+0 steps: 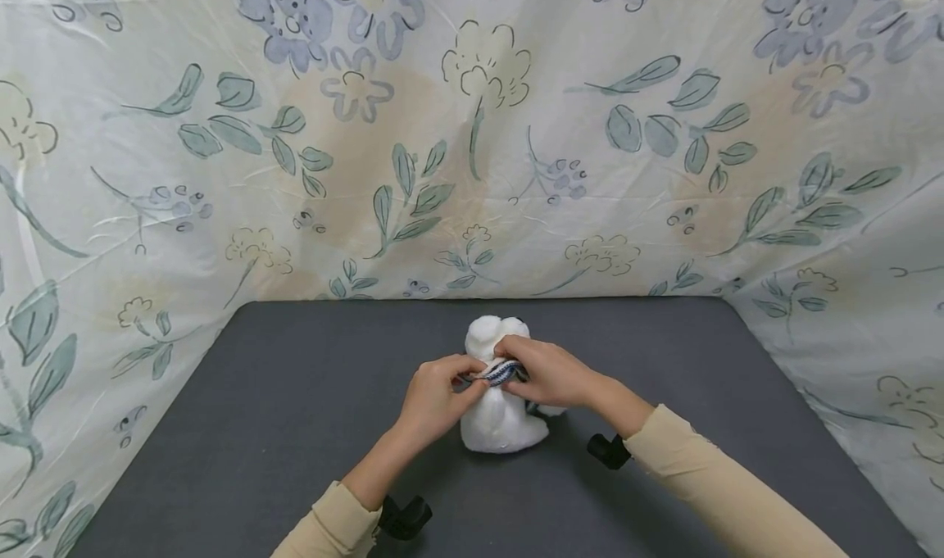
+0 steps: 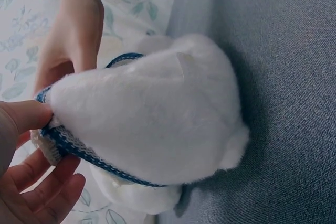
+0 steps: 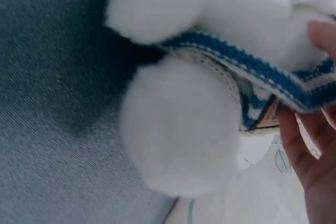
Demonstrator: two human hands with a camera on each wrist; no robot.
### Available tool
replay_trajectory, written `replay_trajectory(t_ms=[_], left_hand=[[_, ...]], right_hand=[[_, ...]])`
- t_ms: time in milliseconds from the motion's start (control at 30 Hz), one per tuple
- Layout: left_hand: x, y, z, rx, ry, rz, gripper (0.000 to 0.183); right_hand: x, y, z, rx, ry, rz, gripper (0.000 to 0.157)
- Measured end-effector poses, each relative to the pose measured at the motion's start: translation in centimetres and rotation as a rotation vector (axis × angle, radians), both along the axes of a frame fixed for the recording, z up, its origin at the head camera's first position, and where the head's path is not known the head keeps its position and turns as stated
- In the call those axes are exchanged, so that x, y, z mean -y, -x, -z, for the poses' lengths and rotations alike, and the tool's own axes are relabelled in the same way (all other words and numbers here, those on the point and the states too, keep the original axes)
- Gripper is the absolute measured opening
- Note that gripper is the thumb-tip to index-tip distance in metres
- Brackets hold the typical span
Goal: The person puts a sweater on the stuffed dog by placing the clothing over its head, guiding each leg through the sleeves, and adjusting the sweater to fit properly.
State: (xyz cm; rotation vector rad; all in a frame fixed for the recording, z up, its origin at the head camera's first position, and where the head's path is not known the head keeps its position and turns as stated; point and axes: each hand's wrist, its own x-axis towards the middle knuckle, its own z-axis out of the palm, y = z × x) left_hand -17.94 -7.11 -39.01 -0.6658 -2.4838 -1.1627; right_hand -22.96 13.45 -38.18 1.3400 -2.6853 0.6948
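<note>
A white plush toy [image 1: 496, 431] sits on the table with its back toward the head camera. A blue-and-white knitted garment [image 3: 247, 66] lies along its front and sides, its edges gathered behind the neck. My left hand [image 1: 435, 394] pinches one edge of the knit at the nape between thumb and fingers; the other fingers hang loosely below in the left wrist view. From the other side, my right hand [image 1: 553, 374] grips the knitted band at the neck, thumb against the plush. A round white fluffy part [image 3: 178, 127] shows beside the garment. The toy's face is hidden.
Under the toy is a dark grey table [image 1: 295, 427]. A floral curtain [image 1: 516, 148] hangs behind it and along both sides. Black wrist mounts [image 1: 404, 517] sit beneath both forearms, which wear beige sleeves [image 1: 723, 476].
</note>
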Motion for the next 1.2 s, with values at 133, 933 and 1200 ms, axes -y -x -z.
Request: replay_trajectory(t_ms=[133,933,1200], left_hand=[[0.0,0.0,0.0,0.003,-0.014,0.004,0.008],[0.3,-0.1,-0.2,0.073,0.099,-0.074,0.008],[0.3,0.4,-1.2,-0.029,0.16,-0.162,0.009]], right_hand=[[0.1,0.0,0.1,-0.05,0.009,0.026,0.022],[0.9,0.7,1.7,-0.419,0.057,0.114,0.026],[1.1,0.4,1.5,-0.391,0.068,0.102,0.022]])
